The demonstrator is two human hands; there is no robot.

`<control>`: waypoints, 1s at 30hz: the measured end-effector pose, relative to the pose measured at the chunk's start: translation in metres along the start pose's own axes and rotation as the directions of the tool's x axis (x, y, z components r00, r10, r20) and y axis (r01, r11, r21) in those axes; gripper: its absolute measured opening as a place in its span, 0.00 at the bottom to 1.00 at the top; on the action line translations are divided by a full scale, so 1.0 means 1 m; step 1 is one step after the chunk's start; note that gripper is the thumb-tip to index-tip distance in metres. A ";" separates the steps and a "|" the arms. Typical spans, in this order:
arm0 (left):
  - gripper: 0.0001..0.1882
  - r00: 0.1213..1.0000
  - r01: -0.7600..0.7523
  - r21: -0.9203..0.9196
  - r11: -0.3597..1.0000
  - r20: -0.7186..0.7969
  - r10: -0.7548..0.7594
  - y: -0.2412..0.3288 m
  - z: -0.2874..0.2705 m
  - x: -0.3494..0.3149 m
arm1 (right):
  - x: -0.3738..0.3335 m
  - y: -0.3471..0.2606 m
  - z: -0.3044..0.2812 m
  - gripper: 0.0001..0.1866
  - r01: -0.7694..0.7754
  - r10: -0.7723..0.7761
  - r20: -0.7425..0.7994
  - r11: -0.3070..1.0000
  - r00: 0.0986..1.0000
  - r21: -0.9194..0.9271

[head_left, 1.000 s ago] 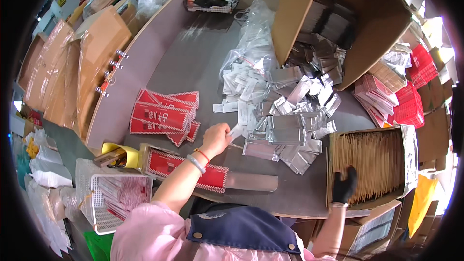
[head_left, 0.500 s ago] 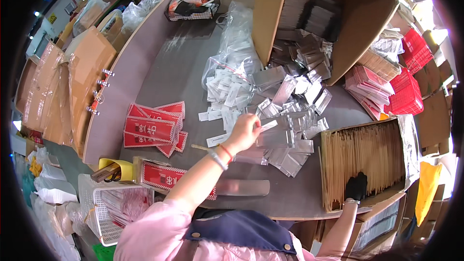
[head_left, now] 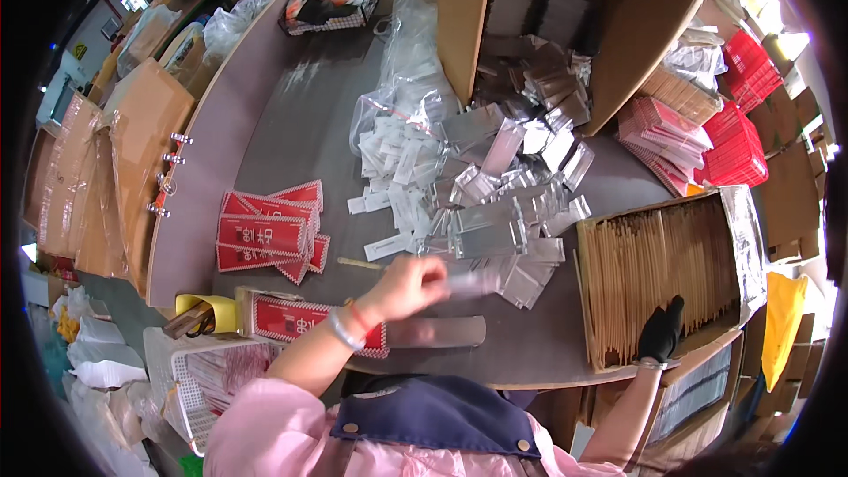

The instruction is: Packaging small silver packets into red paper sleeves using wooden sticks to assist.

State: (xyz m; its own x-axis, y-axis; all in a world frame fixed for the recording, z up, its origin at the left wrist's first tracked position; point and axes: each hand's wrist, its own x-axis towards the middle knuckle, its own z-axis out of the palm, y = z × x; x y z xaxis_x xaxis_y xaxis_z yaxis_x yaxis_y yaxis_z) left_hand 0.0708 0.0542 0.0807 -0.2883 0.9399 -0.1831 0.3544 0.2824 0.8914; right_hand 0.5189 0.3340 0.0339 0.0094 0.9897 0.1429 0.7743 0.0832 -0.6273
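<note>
Near the middle of the table my bare left hand [head_left: 411, 290] is closed in a pinch. A small flat, pale packet [head_left: 474, 283], smeared by motion, sticks out from its fingertips. Beyond it lie a heap of clear and silvery flat packets [head_left: 490, 228] and a pile of small white slips [head_left: 406, 155]. My right hand [head_left: 662, 330], in a black glove, lies on the row of thin brown card pieces [head_left: 658, 274] standing packed in an open carton [head_left: 594, 322]. Its fingers stretch out along their tops. A clear plastic strip [head_left: 459, 332] lies below my left hand.
Red printed packets [head_left: 265, 234] are stacked at the left, and more fill a box [head_left: 296, 320] by my left forearm. A tall carton [head_left: 459, 31] holding dark packets stands at the back. A white basket [head_left: 190, 389] sits at the lower left; red baskets [head_left: 738, 146] are at the right.
My left hand has come back toward me and slightly left, off the packet heap, with the pale piece at its fingertips. My gloved right hand has shifted, its fingers now stretched out more. The view has moved slightly.
</note>
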 end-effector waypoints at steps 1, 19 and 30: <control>0.11 0.996 -0.089 0.064 0.994 0.026 0.088 -0.011 0.003 -0.025 | -0.022 -0.049 0.003 0.17 0.024 -0.025 0.014 0.998 1.000 0.049; 0.36 0.963 -0.141 0.586 0.798 -0.107 0.249 -0.030 0.029 -0.106 | -0.184 -0.148 0.126 0.07 0.617 -0.700 0.508 0.702 0.503 0.356; 0.23 0.922 -0.329 0.673 0.662 0.078 0.379 -0.033 0.030 -0.093 | -0.214 -0.225 0.112 0.37 0.705 -0.741 0.578 0.608 0.341 0.364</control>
State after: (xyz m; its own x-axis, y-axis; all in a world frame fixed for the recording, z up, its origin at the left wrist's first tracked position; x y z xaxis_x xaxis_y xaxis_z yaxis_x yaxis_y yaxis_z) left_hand 0.1123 -0.0368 0.0564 -0.0624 0.9887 0.1363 0.9285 0.0074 0.3714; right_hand 0.2714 0.1168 0.0589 -0.9365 0.3432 0.0715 0.2471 0.7909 -0.5599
